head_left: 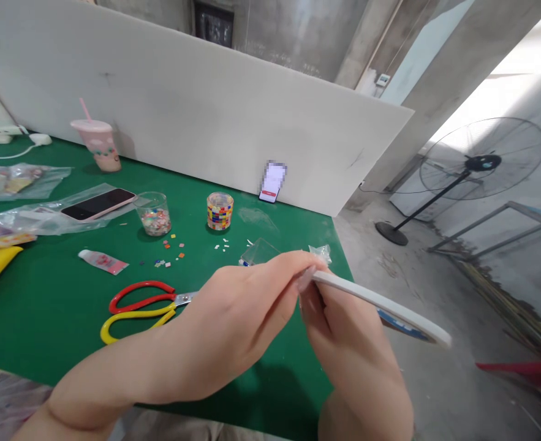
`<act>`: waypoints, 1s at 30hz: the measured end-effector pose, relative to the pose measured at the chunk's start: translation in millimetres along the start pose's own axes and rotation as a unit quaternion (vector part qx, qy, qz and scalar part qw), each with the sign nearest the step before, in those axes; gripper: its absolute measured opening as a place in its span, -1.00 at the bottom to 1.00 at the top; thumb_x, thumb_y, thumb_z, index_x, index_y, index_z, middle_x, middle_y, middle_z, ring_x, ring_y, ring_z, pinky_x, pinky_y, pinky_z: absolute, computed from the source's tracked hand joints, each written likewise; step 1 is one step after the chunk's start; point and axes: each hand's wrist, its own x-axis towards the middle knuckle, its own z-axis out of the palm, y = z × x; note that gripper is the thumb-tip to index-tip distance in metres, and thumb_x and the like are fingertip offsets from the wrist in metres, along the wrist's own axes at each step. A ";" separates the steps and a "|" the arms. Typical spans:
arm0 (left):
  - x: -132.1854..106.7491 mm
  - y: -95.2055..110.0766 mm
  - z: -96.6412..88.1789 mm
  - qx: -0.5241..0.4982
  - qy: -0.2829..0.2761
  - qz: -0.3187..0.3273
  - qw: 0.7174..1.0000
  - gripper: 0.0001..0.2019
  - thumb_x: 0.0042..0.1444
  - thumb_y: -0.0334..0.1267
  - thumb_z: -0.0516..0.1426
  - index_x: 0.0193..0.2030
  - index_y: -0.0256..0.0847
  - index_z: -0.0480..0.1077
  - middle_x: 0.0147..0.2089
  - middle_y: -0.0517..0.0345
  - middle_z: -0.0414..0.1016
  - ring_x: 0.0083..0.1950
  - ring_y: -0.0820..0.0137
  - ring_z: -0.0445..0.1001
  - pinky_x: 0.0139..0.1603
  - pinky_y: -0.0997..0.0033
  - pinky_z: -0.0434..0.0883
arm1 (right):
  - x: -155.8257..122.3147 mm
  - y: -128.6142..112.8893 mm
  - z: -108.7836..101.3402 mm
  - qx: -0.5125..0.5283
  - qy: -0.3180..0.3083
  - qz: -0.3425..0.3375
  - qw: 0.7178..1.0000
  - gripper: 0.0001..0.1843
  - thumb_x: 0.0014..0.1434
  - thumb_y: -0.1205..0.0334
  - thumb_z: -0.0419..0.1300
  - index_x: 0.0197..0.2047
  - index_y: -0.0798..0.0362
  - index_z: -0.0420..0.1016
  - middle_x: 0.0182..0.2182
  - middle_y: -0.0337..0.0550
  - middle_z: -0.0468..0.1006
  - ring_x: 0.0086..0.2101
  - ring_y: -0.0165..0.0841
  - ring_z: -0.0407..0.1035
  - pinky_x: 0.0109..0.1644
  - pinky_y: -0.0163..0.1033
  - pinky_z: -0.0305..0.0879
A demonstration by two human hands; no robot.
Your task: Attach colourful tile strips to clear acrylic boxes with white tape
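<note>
Over the front right of the table, my left hand (256,300) and my right hand (350,315) meet with fingers closed. Between them is a thin white board (380,301), seen almost edge-on, its far end sloping down to the right. Blue and brown print shows on its underside. My left fingertips pinch at the board's near end, where something pale and translucent shows. The right hand grips the same end from below, its fingertips mostly hidden. Beside my left wrist lie scissors (142,309) with red and yellow handles, their blades partly covered by the hand.
On the green table (68,324) stand a cup of mosaic pieces (155,220), a mosaic-covered glass (219,214) and a pink tumbler (98,144). Loose tiles, a small tube (103,261) and a phone (99,204) lie around. Another phone (272,182) leans on the white panel (206,110).
</note>
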 end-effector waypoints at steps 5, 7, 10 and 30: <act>3.0 -0.4 -2.5 -0.014 0.012 -0.036 0.999 -0.75 0.54 -0.41 0.01 0.18 -0.04 0.40 -0.05 0.42 0.74 -0.28 0.59 0.67 -0.27 0.65 0.45 | -0.8 -0.7 -1.8 0.020 -0.027 0.016 0.999 -0.72 0.46 0.33 0.03 -0.34 -0.09 0.23 -0.54 -0.37 0.26 -0.57 -0.41 0.15 -0.51 -0.30 0.19; 4.9 -1.4 -3.8 -0.032 0.018 -0.048 0.998 -0.77 0.52 -0.44 0.03 0.12 -0.03 0.40 -0.12 0.50 0.72 -0.48 0.65 0.52 -0.41 0.67 0.37 | -1.8 -4.4 -2.3 0.038 -0.025 0.043 0.998 -0.68 0.49 0.29 0.03 -0.36 -0.08 0.24 -0.51 -0.34 0.31 -0.53 -0.40 0.23 -0.43 -0.30 0.25; 7.1 -3.4 -3.6 -0.024 0.033 -0.067 0.997 -0.79 0.49 -0.46 0.04 0.07 -0.07 0.41 -0.25 0.51 0.66 -0.66 0.63 0.21 -0.58 0.58 0.20 | -3.5 -8.5 -5.5 0.049 -0.043 0.071 0.995 -0.72 0.51 0.23 0.09 -0.31 -0.05 0.35 -0.48 -0.36 0.40 -0.52 -0.45 0.30 -0.42 -0.34 0.24; 24.0 -12.9 -7.8 -0.444 0.003 -0.235 0.865 -0.61 0.56 0.03 0.04 -0.20 -0.14 0.49 -0.63 0.43 0.12 -0.65 0.54 0.00 -0.56 0.51 0.22 | 2.7 -10.6 -20.1 0.240 0.082 0.092 0.963 -0.78 0.38 0.35 0.30 -0.31 -0.09 0.65 -0.58 -0.46 0.57 -0.58 -0.57 0.45 -0.47 -0.53 0.41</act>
